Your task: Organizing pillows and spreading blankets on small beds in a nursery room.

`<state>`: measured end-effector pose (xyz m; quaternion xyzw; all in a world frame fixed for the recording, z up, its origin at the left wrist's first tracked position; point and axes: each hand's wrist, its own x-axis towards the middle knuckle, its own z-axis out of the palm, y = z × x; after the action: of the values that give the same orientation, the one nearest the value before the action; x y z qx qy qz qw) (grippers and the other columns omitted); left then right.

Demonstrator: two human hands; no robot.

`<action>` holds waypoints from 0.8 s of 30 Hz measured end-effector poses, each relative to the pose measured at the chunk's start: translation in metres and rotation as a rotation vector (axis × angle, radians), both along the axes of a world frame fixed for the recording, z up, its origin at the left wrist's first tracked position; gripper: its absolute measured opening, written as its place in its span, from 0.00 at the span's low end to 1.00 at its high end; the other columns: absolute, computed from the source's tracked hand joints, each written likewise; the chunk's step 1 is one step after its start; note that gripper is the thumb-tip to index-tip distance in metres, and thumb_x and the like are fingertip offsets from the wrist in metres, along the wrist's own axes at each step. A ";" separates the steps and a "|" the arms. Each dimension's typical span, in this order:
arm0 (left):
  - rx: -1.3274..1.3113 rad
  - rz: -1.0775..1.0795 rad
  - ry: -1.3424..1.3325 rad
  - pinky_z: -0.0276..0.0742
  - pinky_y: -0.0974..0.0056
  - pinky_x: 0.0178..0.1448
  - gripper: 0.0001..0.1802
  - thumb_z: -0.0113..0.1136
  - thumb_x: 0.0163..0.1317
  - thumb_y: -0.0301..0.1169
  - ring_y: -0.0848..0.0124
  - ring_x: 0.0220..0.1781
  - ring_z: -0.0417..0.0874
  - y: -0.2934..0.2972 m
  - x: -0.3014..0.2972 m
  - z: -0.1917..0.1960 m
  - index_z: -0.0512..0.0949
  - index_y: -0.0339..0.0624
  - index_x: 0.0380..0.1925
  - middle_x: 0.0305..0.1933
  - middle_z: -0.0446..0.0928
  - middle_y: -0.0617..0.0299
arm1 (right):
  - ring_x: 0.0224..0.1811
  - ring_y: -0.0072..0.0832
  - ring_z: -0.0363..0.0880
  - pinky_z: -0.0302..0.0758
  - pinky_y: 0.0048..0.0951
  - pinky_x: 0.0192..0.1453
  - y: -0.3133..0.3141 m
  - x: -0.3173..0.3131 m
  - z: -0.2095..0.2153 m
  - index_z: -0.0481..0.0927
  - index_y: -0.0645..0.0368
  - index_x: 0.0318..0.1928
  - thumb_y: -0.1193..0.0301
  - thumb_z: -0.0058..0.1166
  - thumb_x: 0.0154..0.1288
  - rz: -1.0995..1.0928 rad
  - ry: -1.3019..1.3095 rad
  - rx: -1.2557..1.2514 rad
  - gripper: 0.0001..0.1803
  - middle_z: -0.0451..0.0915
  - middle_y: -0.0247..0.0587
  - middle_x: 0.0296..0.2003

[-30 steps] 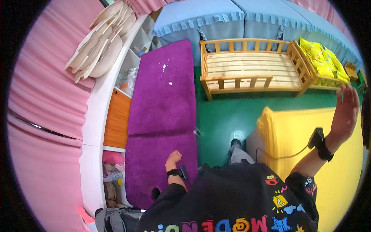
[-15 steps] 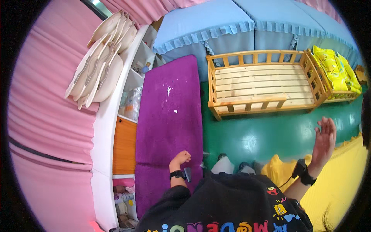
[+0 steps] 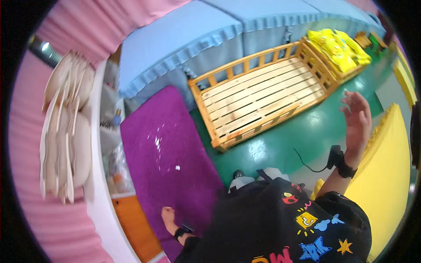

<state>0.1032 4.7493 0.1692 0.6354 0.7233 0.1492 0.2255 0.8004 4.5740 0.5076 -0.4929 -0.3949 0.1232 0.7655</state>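
Observation:
My right hand (image 3: pixel 357 117) is raised at the right, its fingers parted, over the green floor beside the yellow cover. It holds nothing. Low on the left, my left hand (image 3: pixel 168 217) hangs above the purple mat (image 3: pixel 153 127) with its fingers curled in; I see nothing in it. White flecks and one small white scrap (image 3: pixel 177 167) lie on the mat. Both wrists wear black bands with small devices, and a loose cord dangles from the right one. The wooden child's bed frame (image 3: pixel 267 94), with bare slats, stands ahead of me.
Yellow bedding (image 3: pixel 337 50) fills a second small bed behind the frame. Blue-draped beds or tables (image 3: pixel 175 44) line the far side. A white shelf unit (image 3: pixel 105 206) with pale round-ended boards (image 3: pixel 66 131) on it runs along the left. A yellow ribbed cover (image 3: pixel 386 175) lies at right.
My view has turned to the right, so the mat and bed frame look tilted and shifted left. The right hand stays raised with fingers parted; the left remains low over the mat.

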 end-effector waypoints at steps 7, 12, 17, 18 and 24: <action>-0.227 -0.567 -0.303 0.71 0.67 0.35 0.03 0.53 0.49 0.24 0.71 0.26 0.75 0.148 0.297 -0.010 0.73 0.37 0.26 0.23 0.74 0.59 | 0.48 0.31 0.70 0.66 0.29 0.51 -0.044 0.003 -0.003 0.66 0.65 0.52 0.63 0.43 0.59 -0.422 0.059 -0.061 0.23 0.70 0.47 0.49; -0.586 -0.603 -0.631 0.72 0.68 0.32 0.04 0.46 0.55 0.24 0.71 0.25 0.75 0.214 0.503 -0.007 0.70 0.36 0.24 0.22 0.74 0.59 | 0.44 0.29 0.72 0.69 0.25 0.47 -0.086 0.009 -0.023 0.68 0.64 0.50 0.65 0.41 0.60 -0.694 0.134 -0.026 0.20 0.73 0.45 0.45; -0.569 -1.052 -0.144 0.72 0.65 0.29 0.07 0.45 0.55 0.30 0.70 0.27 0.77 0.231 0.637 -0.093 0.70 0.38 0.30 0.26 0.76 0.57 | 0.41 0.25 0.73 0.69 0.23 0.45 -0.109 0.042 -0.065 0.69 0.64 0.48 0.69 0.39 0.61 -0.834 0.379 -0.042 0.16 0.74 0.42 0.42; -0.558 -1.065 -0.264 0.72 0.65 0.31 0.08 0.45 0.55 0.30 0.70 0.29 0.78 0.212 0.662 -0.100 0.70 0.39 0.31 0.27 0.76 0.57 | 0.41 0.24 0.73 0.69 0.23 0.45 -0.111 0.048 -0.067 0.69 0.63 0.48 0.70 0.39 0.61 -0.831 0.442 -0.047 0.16 0.74 0.42 0.41; -1.065 -1.141 -0.098 0.72 0.68 0.26 0.05 0.49 0.53 0.27 0.72 0.24 0.76 0.089 0.795 -0.057 0.72 0.38 0.28 0.25 0.75 0.58 | 0.41 0.22 0.74 0.69 0.22 0.46 -0.137 0.123 -0.086 0.71 0.62 0.45 0.70 0.39 0.62 -0.853 0.528 -0.102 0.14 0.76 0.40 0.41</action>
<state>0.8981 4.8378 0.1127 0.7079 0.2484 -0.3291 0.5735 0.9236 4.4366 0.4216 -0.5991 0.0555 -0.0610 0.7964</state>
